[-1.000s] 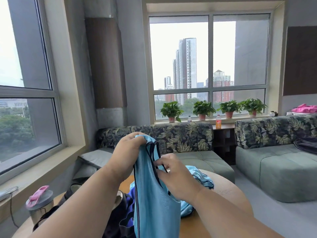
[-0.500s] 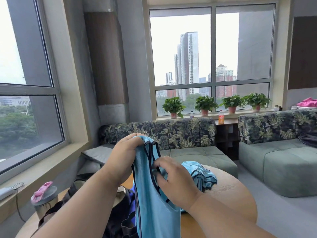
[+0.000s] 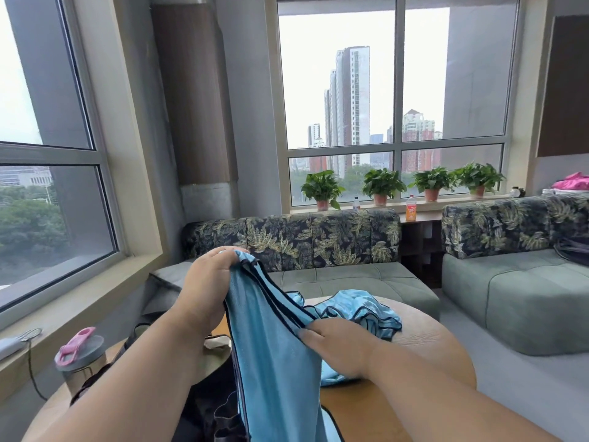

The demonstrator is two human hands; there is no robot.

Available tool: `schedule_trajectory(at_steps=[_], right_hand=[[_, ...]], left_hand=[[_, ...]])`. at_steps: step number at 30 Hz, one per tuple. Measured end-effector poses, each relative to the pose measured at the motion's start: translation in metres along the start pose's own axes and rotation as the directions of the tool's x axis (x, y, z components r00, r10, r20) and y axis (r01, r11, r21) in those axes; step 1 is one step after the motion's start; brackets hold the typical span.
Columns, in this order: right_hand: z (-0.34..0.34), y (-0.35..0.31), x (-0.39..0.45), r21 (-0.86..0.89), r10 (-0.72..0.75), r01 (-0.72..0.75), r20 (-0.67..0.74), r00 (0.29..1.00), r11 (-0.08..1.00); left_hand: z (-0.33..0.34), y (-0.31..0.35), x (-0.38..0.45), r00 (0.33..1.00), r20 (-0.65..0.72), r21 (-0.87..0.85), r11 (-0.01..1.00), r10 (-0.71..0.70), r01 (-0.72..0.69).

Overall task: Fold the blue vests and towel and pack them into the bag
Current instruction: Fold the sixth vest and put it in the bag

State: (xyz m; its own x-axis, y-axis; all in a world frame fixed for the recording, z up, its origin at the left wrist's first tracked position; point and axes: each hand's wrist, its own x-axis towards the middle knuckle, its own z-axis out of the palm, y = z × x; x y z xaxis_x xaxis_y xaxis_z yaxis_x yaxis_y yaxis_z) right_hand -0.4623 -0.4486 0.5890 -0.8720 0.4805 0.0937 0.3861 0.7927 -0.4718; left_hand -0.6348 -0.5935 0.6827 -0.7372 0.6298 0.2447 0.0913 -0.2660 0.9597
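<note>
Up above the round wooden table (image 3: 424,342), a blue vest (image 3: 274,349) is held by both hands and hangs down past the table's near edge. Its top straps are grasped by the left hand (image 3: 208,283), fingers curled over the cloth. Lower down, a dark-trimmed edge is pinched by the right hand (image 3: 338,349). A second blue vest (image 3: 357,309) is seen crumpled towards the table's far edge, behind the right hand. A dark bag (image 3: 207,406) lies at the near left, partly hidden by the arm. A bottle with a pink lid (image 3: 79,358) stands by the left edge.
</note>
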Motion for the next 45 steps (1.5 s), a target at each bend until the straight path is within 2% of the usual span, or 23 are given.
schedule_trajectory(at_steps=[2,5,7,9,11,12,14,15,17,18,21,24,25,27,29,32,37,39,42,45], right_hand=[[-0.003,0.006,-0.002,0.176,-0.045,0.062,-0.100,0.994,0.982],[-0.013,0.009,-0.004,0.384,-0.032,0.191,-0.382,0.923,0.903],[-0.020,0.006,-0.005,0.425,0.001,0.209,-0.443,0.897,0.881],[-0.029,0.000,-0.006,0.281,-0.025,0.140,-0.375,0.927,0.949],[-0.043,-0.007,-0.007,0.020,-0.066,0.077,-0.326,0.943,0.997],[-0.052,-0.011,-0.009,-0.019,-0.086,0.085,-0.375,0.923,0.996],[-0.073,-0.020,-0.012,0.063,-0.105,0.154,-0.482,0.870,0.986],[-0.082,-0.026,-0.013,0.051,-0.121,0.161,-0.453,0.883,0.986],[-0.093,-0.036,-0.013,-0.186,-0.181,0.130,-0.286,0.941,0.974],[-0.096,-0.039,-0.013,-0.256,-0.197,0.129,-0.264,0.944,0.958],[-0.107,-0.040,-0.015,-0.248,-0.313,0.226,-0.404,0.860,0.942],[-0.112,-0.050,-0.021,-0.343,-0.379,0.284,-0.254,0.890,0.896],[-0.114,-0.055,-0.024,-0.313,-0.404,0.317,-0.269,0.875,0.895],[-0.124,-0.066,-0.031,-0.179,-0.425,0.386,-0.404,0.810,0.905],[-0.134,-0.077,-0.035,-0.012,-0.379,0.423,-0.468,0.798,0.906],[-0.138,-0.087,-0.036,0.142,-0.308,0.384,-0.380,0.872,0.912],[-0.129,-0.083,-0.037,0.475,-0.107,0.215,-0.245,0.964,0.853],[-0.121,-0.077,-0.032,0.495,-0.100,0.190,-0.203,0.974,0.848],[-0.112,-0.070,-0.022,0.390,-0.124,0.193,-0.196,0.973,0.900],[-0.103,-0.066,-0.013,0.500,-0.122,0.185,-0.157,0.980,0.846]], left_hand=[[-0.012,-0.005,0.012,0.997,-0.080,0.000,1.000,-0.021,0.021],[-0.029,-0.011,0.029,0.987,-0.161,0.051,0.998,-0.030,0.038],[-0.035,-0.013,0.038,0.987,-0.156,0.095,0.995,-0.026,0.041],[-0.040,-0.013,0.048,0.989,-0.142,0.126,0.991,-0.029,0.047],[-0.044,-0.010,0.055,0.991,-0.133,0.179,0.983,-0.026,0.050],[-0.044,-0.007,0.058,0.993,-0.115,0.185,0.982,-0.022,0.043],[-0.040,0.003,0.063,0.997,-0.082,0.176,0.984,0.007,0.007],[-0.038,0.009,0.065,0.997,-0.075,0.179,0.984,0.031,-0.018],[-0.035,0.020,0.071,0.991,-0.102,0.227,0.972,0.087,-0.062],[-0.033,0.024,0.073,0.986,-0.120,0.262,0.962,0.113,-0.078],[-0.028,0.033,0.078,0.974,-0.148,0.334,0.936,0.174,-0.116],[-0.026,0.044,0.078,0.967,-0.177,0.340,0.933,0.183,-0.114],[-0.025,0.048,0.077,0.968,-0.172,0.333,0.935,0.184,-0.119],[-0.026,0.058,0.075,0.971,-0.160,0.283,0.950,0.180,-0.129],[-0.025,0.070,0.073,0.968,-0.151,0.239,0.958,0.201,-0.161],[-0.027,0.086,0.076,0.955,-0.157,0.238,0.948,0.254,-0.213],[-0.027,0.088,0.081,0.964,-0.131,0.231,0.953,0.230,-0.196],[-0.025,0.083,0.085,0.975,-0.110,0.225,0.960,0.195,-0.167],[-0.023,0.075,0.085,0.990,-0.078,0.247,0.965,0.114,-0.092],[-0.030,0.064,0.094,0.996,-0.016,0.063,0.994,-0.087,0.088]])
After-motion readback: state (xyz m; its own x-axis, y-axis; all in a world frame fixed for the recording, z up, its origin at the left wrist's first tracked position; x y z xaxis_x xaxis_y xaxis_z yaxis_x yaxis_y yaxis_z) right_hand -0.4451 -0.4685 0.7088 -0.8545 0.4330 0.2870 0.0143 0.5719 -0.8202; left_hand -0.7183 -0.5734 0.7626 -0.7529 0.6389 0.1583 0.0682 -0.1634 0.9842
